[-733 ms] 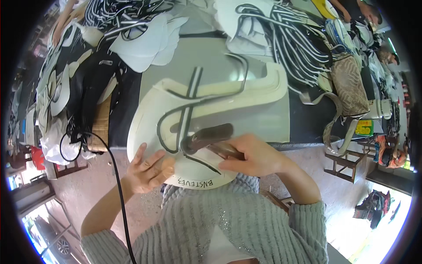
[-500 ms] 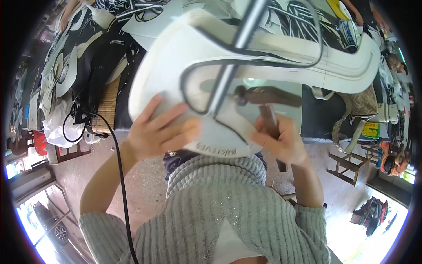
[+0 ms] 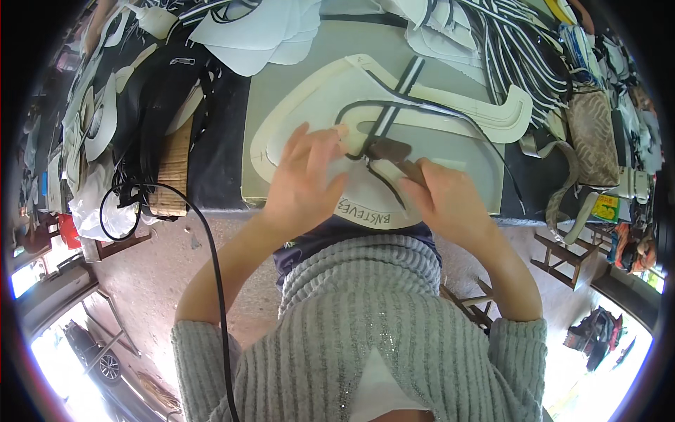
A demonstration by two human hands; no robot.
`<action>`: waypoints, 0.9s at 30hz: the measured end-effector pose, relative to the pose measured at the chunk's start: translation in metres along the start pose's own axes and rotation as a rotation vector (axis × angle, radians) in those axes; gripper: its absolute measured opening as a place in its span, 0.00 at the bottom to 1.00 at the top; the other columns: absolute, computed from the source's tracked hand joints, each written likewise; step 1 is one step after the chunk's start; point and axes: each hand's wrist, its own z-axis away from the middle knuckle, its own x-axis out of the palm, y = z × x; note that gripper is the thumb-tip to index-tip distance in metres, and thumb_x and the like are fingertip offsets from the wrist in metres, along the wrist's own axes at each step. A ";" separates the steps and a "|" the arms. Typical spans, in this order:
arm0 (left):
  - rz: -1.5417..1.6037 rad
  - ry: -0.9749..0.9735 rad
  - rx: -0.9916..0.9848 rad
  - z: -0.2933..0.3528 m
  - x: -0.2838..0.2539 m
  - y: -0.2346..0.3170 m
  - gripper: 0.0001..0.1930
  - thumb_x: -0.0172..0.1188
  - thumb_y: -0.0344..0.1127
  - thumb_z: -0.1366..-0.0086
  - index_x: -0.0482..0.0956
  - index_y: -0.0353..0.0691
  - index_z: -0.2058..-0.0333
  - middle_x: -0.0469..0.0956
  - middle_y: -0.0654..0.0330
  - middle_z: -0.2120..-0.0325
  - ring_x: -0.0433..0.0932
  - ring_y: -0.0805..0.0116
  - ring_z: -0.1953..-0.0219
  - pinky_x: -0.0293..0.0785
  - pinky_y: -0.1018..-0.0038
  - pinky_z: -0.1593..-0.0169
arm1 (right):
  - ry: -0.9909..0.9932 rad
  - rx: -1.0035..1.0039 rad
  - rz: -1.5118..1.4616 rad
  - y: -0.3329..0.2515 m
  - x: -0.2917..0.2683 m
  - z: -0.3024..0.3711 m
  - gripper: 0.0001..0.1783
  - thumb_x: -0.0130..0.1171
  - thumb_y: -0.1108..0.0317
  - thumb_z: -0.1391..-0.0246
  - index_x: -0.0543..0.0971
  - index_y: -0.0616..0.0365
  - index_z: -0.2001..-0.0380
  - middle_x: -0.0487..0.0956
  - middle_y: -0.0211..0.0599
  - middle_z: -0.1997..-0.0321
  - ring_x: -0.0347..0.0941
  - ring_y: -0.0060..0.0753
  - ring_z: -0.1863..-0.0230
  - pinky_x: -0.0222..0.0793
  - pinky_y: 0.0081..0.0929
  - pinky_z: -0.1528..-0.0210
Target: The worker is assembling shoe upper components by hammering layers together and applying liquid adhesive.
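Note:
A large cream shoe-shaped template [image 3: 450, 119] lies on a grey-green mat [image 3: 281, 91] at the table's near edge. A dark cord [image 3: 422, 105] and a striped strap [image 3: 404, 81] run across it. My left hand [image 3: 306, 176] lies flat on the template's rounded end, fingers spread, fingertips at the cord's loop. My right hand [image 3: 446, 197] grips a dark brown tool [image 3: 390, 149] whose head rests on the template by the cord.
Piles of white cut pieces [image 3: 260, 35] and striped straps [image 3: 506, 42] fill the back of the table. A woven bag [image 3: 594, 133] sits at the right. A black cable [image 3: 204, 239] hangs off the left edge beside a wooden block [image 3: 172, 169]. Stools [image 3: 562, 260] stand below.
The view has pulled back from close above the template. My left hand has moved from the template's rim onto its top, and my right hand has brought the tool to the cord.

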 end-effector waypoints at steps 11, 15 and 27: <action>-0.108 -0.140 0.088 -0.018 -0.001 0.008 0.34 0.63 0.25 0.47 0.61 0.35 0.41 0.77 0.59 0.65 0.74 0.60 0.51 0.54 0.51 0.35 | -0.066 0.257 0.162 -0.008 0.008 0.000 0.16 0.54 0.61 0.38 0.69 0.64 0.71 0.77 0.52 0.74 0.75 0.59 0.74 0.71 0.50 0.71; -0.127 -0.215 0.091 -0.028 -0.002 0.005 0.33 0.62 0.25 0.47 0.62 0.35 0.41 0.75 0.60 0.65 0.73 0.61 0.53 0.56 0.54 0.38 | -0.016 0.258 0.095 -0.003 0.011 -0.008 0.16 0.54 0.61 0.38 0.68 0.64 0.71 0.77 0.52 0.74 0.75 0.60 0.72 0.70 0.50 0.70; -0.069 -0.115 0.287 -0.013 0.001 -0.018 0.34 0.67 0.25 0.46 0.62 0.32 0.42 0.83 0.57 0.60 0.77 0.60 0.59 0.62 0.59 0.42 | 0.052 0.288 -0.022 -0.001 0.018 -0.004 0.21 0.67 0.59 0.49 0.67 0.62 0.71 0.76 0.50 0.78 0.75 0.58 0.72 0.69 0.47 0.71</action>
